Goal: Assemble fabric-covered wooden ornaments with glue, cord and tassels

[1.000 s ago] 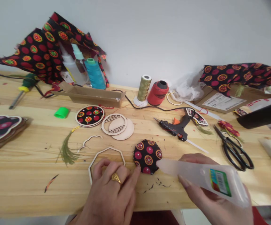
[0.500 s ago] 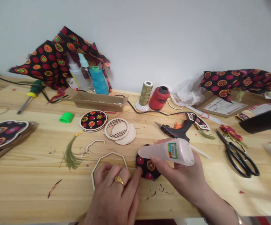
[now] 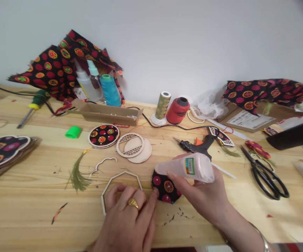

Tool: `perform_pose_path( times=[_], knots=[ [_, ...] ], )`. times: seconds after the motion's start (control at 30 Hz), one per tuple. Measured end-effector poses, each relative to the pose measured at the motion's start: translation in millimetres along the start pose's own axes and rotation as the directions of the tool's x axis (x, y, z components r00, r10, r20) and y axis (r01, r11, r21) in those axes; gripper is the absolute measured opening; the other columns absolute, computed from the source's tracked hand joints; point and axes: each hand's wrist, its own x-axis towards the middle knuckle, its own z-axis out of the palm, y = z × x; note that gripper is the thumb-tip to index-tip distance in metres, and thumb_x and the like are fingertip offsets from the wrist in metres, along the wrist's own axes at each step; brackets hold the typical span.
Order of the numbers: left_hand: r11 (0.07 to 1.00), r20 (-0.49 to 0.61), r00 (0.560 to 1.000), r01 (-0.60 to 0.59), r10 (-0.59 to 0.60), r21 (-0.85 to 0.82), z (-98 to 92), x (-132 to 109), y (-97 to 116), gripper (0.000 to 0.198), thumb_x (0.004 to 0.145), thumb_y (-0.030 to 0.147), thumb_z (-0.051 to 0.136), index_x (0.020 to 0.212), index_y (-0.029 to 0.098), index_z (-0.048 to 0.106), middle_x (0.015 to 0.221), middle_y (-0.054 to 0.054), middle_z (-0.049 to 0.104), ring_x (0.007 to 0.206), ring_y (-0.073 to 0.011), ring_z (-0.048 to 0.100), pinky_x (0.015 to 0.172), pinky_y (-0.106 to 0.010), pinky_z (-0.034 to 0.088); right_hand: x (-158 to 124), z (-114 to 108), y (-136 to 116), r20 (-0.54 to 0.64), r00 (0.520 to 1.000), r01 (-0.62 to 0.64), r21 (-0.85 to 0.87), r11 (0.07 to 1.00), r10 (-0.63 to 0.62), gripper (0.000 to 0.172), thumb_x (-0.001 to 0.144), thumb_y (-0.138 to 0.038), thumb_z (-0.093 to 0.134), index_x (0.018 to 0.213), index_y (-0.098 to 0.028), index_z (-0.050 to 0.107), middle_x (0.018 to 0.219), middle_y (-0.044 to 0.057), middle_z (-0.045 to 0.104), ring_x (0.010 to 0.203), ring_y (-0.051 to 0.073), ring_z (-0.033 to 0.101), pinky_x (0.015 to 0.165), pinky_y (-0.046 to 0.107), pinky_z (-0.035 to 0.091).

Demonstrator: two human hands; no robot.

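Observation:
In my right hand (image 3: 206, 196) is a translucent glue bottle (image 3: 193, 167), tilted so its narrow end meets the upper left edge of a black patterned fabric piece (image 3: 168, 189). My left hand (image 3: 130, 213), with a gold ring, lies low on the table; its fingers are bent and a fingertip presses the fabric piece's left edge. A thin wooden octagonal frame (image 3: 110, 184) lies partly under the left fingers. The bottle's tip is hidden against the fabric.
Beyond the hands lie a wooden lattice ring (image 3: 118, 146), a round patterned piece (image 3: 104, 135) and a black glue gun (image 3: 193, 146). Black scissors (image 3: 268, 178) are at the right. Thread spools (image 3: 178, 110) and a narrow cardboard box (image 3: 109, 113) stand farther back.
The bottle in my right hand has shifted slightly left, its base a little higher. My left hand has barely moved and still touches the fabric piece.

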Motion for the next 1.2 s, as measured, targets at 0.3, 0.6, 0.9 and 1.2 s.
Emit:
perform_pose_path(
  times=[0.3, 0.6, 0.9, 1.2],
  knots=[
    [1.0, -0.014, 1.0, -0.001, 0.001, -0.007, -1.2, -1.0, 0.8, 0.031, 0.087, 0.018, 0.047, 0.11, 0.01, 0.067, 0.074, -0.007, 0.059, 0.076, -0.0224, 0.047, 0.078, -0.048, 0.033, 6.0, -2.0, -0.5, -0.059, 0.997, 0.05, -0.068, 0.996, -0.054, 0.016, 0.079, -0.026, 0.068, 0.066, -0.021, 0.061, 0.06, 0.0, 0.067, 0.052, 0.014, 0.063, 0.048, 0.023, 0.051],
    [1.0, -0.011, 1.0, -0.009, 0.009, -0.006, -0.6, 0.0, 1.3, 0.031, 0.088, 0.019, 0.047, 0.11, 0.011, 0.067, 0.074, -0.006, 0.059, 0.076, -0.0218, 0.046, 0.078, -0.048, 0.033, 4.7, -1.3, 5.6, -0.07, 0.997, 0.026, -0.057, 0.998, -0.03, 0.013, 0.077, -0.024, 0.068, 0.067, -0.02, 0.061, 0.063, 0.0, 0.068, 0.055, 0.014, 0.064, 0.05, 0.023, 0.052],
    [1.0, 0.003, 1.0, -0.005, 0.005, -0.004, -1.4, -2.1, 0.4, 0.032, 0.088, 0.02, 0.046, 0.111, 0.01, 0.066, 0.076, -0.007, 0.06, 0.077, -0.0228, 0.047, 0.079, -0.049, 0.033, -3.2, 4.6, -1.1, 0.039, 0.999, -0.025, 0.066, 0.997, 0.022, 0.008, 0.078, -0.025, 0.069, 0.073, -0.022, 0.063, 0.064, -0.002, 0.069, 0.054, 0.013, 0.065, 0.048, 0.02, 0.053],
    [1.0, -0.001, 1.0, -0.002, 0.002, -0.01, -1.8, -0.9, 1.3, 0.031, 0.088, 0.019, 0.048, 0.111, 0.01, 0.066, 0.075, -0.006, 0.06, 0.076, -0.022, 0.048, 0.08, -0.049, 0.033, 1.4, -0.1, 2.5, -0.093, 0.995, 0.034, -0.011, 0.999, -0.035, 0.006, 0.077, -0.022, 0.069, 0.074, -0.02, 0.064, 0.065, -0.001, 0.07, 0.053, 0.013, 0.064, 0.049, 0.02, 0.053]
  ],
)
